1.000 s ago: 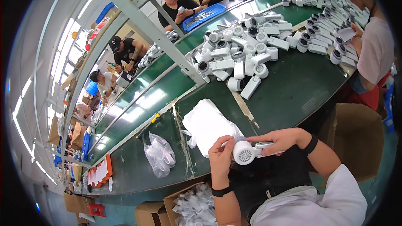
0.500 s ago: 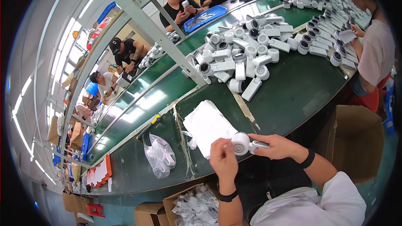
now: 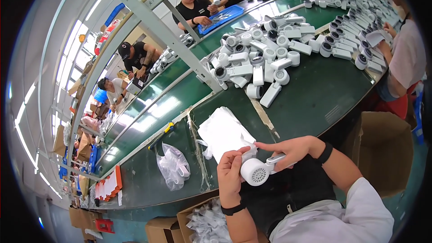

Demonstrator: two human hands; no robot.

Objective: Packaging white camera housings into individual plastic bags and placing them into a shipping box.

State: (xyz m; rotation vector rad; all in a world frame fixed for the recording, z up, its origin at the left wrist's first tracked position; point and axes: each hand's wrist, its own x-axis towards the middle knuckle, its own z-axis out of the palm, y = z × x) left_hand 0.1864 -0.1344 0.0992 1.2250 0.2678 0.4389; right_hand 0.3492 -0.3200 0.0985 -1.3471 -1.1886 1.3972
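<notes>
The dark green table (image 3: 333,99), smooth and faintly glossy, curved away ahead of both hands; its near edge lay so close that a secure grip seemed important. Well beyond the hands sprawled a heap of pale fans (image 3: 269,54), round heads and flat handles overlapping. Just ahead of the left fingertips lay a stack of white sheeting (image 3: 220,132), soft and thin, probably best handled lightly. The right hand (image 3: 294,150) gripped the handheld fan (image 3: 255,172) by its handle, forefinger stretched toward the stack. The left hand (image 3: 230,175) had thumb and fingertips drawn together beside the fan's drum-shaped head; whether they pinched film, I could not tell. The fan sat between the hands, its slotted grille best kept clear of finger pressure.
</notes>
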